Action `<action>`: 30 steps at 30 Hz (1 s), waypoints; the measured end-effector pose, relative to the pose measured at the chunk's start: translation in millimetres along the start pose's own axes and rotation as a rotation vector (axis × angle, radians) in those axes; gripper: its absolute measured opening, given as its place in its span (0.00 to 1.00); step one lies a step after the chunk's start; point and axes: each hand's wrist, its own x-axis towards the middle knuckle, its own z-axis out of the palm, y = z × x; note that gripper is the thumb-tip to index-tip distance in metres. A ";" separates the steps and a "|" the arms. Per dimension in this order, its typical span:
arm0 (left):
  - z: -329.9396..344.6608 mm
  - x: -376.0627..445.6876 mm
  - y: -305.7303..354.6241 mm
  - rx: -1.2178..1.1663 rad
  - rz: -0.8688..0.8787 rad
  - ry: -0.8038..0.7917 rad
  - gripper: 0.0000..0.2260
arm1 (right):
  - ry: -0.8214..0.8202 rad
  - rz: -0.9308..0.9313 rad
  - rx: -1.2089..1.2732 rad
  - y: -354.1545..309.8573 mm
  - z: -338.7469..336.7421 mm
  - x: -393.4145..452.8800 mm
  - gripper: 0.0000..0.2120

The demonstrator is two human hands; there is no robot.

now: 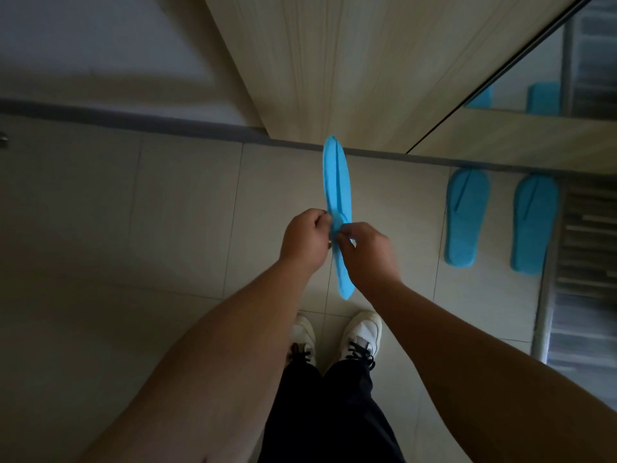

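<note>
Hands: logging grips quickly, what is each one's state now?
Left hand: gripping the blue slipper at its middle.
Right hand: gripping the same slipper.

Both hands meet mid-frame over the floor (167,212): left hand (305,240) grips the held slipper (337,175) from the left, right hand (369,253) from the right, both at its middle. The slipper stands edge-on, with its far tip toward the wooden panel (334,61) ahead. The shoes (362,334) are below, nearer the camera. Two floor slippers (465,217) lie side by side to the right, well apart from the hands, below the mirror (541,78), and a ridged mat (587,245) lies just right of them.
</note>
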 end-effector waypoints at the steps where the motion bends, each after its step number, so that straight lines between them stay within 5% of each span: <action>1: -4.9 2.1 -3.3 -0.002 -0.011 0.007 0.11 | -0.012 -0.032 -0.008 0.4 -0.3 0.0 0.08; 13: -14.4 26.0 -28.6 -0.071 -0.121 -0.014 0.13 | -0.021 -0.231 -0.103 11.0 18.9 17.6 0.05; 17: -12.3 55.3 -44.1 -0.096 -0.124 -0.066 0.15 | 0.126 0.196 0.059 38.7 31.4 51.1 0.15; 20: -14.3 83.9 -54.7 -0.068 -0.108 -0.084 0.17 | -0.019 0.521 0.326 60.6 44.2 81.2 0.12; 22: -16.4 105.0 -63.3 -0.029 -0.089 -0.077 0.18 | -0.049 0.579 0.456 67.7 57.8 96.2 0.05; 30: 5.6 208.2 -112.2 0.146 0.003 0.040 0.11 | -0.013 0.589 0.512 110.9 127.1 165.6 0.06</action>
